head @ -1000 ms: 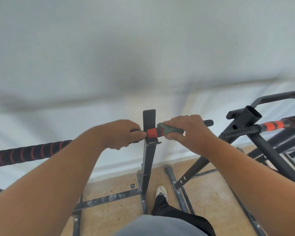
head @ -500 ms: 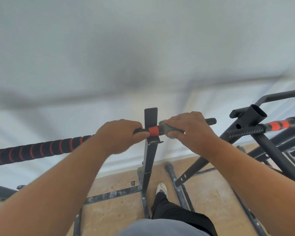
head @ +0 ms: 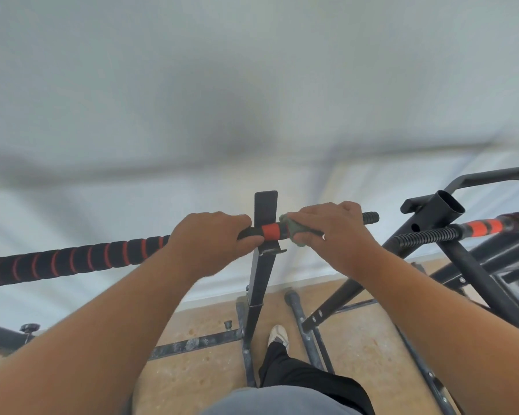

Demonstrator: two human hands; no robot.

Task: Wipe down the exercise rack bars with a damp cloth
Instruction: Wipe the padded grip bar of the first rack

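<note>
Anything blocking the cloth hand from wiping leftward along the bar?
Yes. The rack's upright post cradles the bar just left of the cloth in the right hand; past it, the left hand grips the bar.

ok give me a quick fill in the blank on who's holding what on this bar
1. The green cloth is wrapped on the bar by the ____ hand.
2. The left hand grips the bar just left of the ____ band.
3. The bar rests on a black ____.

Missing: right; orange; upright post
</note>
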